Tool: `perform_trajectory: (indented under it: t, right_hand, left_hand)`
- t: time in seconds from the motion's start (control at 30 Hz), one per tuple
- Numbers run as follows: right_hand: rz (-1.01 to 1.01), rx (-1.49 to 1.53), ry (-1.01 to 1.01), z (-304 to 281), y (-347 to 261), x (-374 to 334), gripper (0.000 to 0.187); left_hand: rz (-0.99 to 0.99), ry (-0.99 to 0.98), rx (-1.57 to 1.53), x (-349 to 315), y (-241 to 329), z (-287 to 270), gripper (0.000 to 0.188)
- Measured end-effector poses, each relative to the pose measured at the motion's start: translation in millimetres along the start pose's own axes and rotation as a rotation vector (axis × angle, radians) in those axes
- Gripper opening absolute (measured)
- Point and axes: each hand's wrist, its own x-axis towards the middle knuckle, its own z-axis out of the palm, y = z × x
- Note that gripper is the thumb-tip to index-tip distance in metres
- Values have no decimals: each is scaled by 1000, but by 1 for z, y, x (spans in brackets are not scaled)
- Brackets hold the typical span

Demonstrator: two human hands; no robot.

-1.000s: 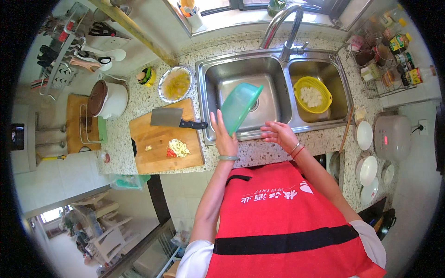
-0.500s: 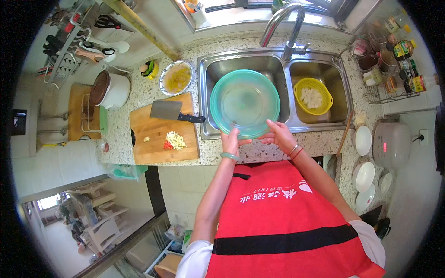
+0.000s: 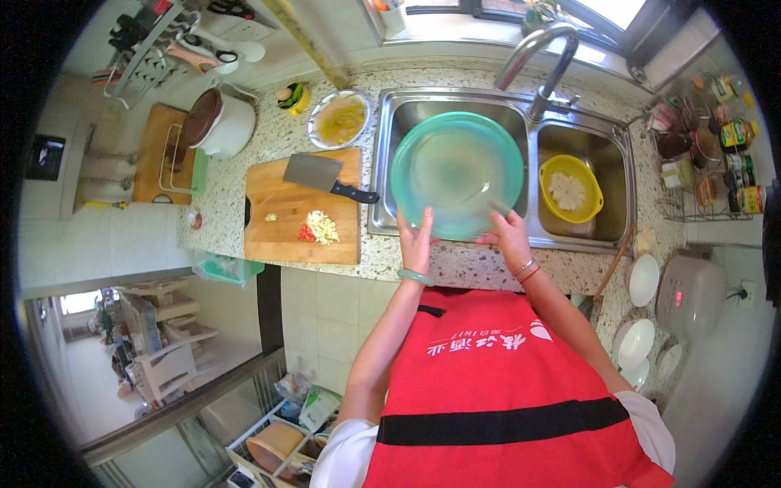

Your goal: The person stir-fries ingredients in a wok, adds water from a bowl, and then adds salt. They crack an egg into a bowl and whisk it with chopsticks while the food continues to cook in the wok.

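I hold a large translucent green bowl (image 3: 457, 172) level over the left basin of the steel double sink (image 3: 423, 110). My left hand (image 3: 416, 241) grips its near rim on the left side. My right hand (image 3: 508, 236) grips the near rim on the right side. The bowl looks empty, and the faucet (image 3: 543, 61) curves above its far edge.
A yellow colander (image 3: 569, 189) with white food sits in the right basin. Left of the sink lies a wooden cutting board (image 3: 272, 236) with a cleaver (image 3: 321, 175) and chopped vegetables (image 3: 319, 228). A plate (image 3: 340, 119), a white pot (image 3: 218, 122) and white bowls (image 3: 643, 281) stand around.
The green bowl was tilted on edge over the sink; it has been turned flat with its opening up. Both hands shifted to its near rim.
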Motion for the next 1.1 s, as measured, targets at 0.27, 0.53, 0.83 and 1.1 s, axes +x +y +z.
perform_trajectory:
  t: [0.27, 0.53, 0.83, 1.1]
  right_hand:
    - [350, 227, 35, -24, 33, 27, 29]
    - [672, 1137, -376, 20, 65, 11, 40]
    - [846, 1010, -340, 35, 82, 13, 39]
    - [-75, -91, -525, 202, 15, -20, 44]
  left_hand:
    - [120, -13, 172, 15, -23, -70, 49]
    - [-148, -154, -14, -12, -12, -159, 22]
    - [-93, 277, -150, -76, -39, -249, 23]
    - [-128, 576, -482, -177, -84, -266, 25]
